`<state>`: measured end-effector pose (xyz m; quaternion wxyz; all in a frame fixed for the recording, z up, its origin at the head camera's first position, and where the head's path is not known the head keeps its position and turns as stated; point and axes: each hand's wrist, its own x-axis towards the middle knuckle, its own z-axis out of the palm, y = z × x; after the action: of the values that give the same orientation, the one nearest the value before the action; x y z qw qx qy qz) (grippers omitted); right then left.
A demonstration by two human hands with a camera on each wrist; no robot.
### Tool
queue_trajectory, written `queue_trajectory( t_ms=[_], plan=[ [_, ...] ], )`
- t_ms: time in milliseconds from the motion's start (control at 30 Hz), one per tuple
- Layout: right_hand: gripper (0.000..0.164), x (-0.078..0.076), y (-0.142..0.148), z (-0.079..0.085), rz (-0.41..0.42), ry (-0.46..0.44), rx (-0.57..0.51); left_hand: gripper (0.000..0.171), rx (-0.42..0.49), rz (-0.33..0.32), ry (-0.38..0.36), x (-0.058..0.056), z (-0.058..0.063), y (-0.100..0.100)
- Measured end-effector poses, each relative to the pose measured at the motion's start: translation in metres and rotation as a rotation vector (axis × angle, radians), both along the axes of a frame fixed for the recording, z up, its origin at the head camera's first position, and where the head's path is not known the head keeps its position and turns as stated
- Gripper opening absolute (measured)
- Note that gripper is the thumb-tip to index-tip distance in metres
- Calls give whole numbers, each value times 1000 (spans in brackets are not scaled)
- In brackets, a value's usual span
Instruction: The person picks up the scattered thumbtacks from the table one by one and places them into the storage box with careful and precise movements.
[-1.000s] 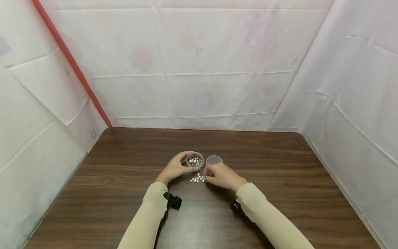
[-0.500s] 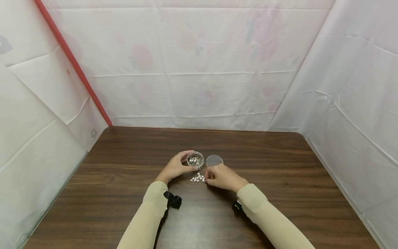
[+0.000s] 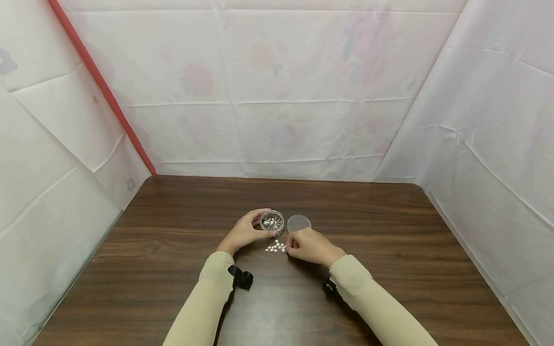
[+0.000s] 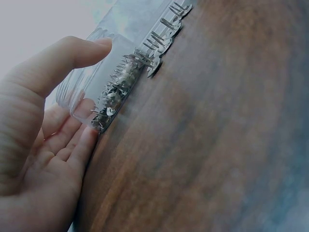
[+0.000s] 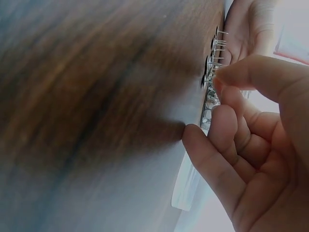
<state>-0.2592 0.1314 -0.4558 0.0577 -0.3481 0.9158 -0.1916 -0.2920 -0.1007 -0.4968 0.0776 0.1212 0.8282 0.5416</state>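
My left hand [image 3: 244,234] grips a clear round jar [image 3: 279,233], thumb at its near side and fingers around the back. Inside the jar lies a heap of silver thumbtacks [image 4: 113,94]. Just in front of it, several loose thumbtacks [image 3: 274,248] stand in a cluster on the table, points up in both wrist views. At the cluster's right end my right hand [image 3: 313,247] pinches a thumbtack between thumb and index finger, mostly hidden by the fingertips. Its other fingers are curled, one touching the tabletop in the right wrist view.
A clear round lid [image 3: 298,222] lies right of the jar, behind my right hand and partly covered by it. The brown wooden table [image 3: 173,269] is bordered by white patterned sheets [image 3: 277,86] at the back and sides. Each wrist wears a black camera [image 3: 241,278].
My right hand has shifted very slightly right at the cluster's edge. The left hand and jar hold nearly the same place.
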Motion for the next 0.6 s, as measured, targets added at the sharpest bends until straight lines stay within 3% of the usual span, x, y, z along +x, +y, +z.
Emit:
queue_trajectory(
  t_ms=[600],
  plan=[
    [8,1,3,-2,-65,-16,-66,73,-3,-1,15,0,-3,0]
  ],
)
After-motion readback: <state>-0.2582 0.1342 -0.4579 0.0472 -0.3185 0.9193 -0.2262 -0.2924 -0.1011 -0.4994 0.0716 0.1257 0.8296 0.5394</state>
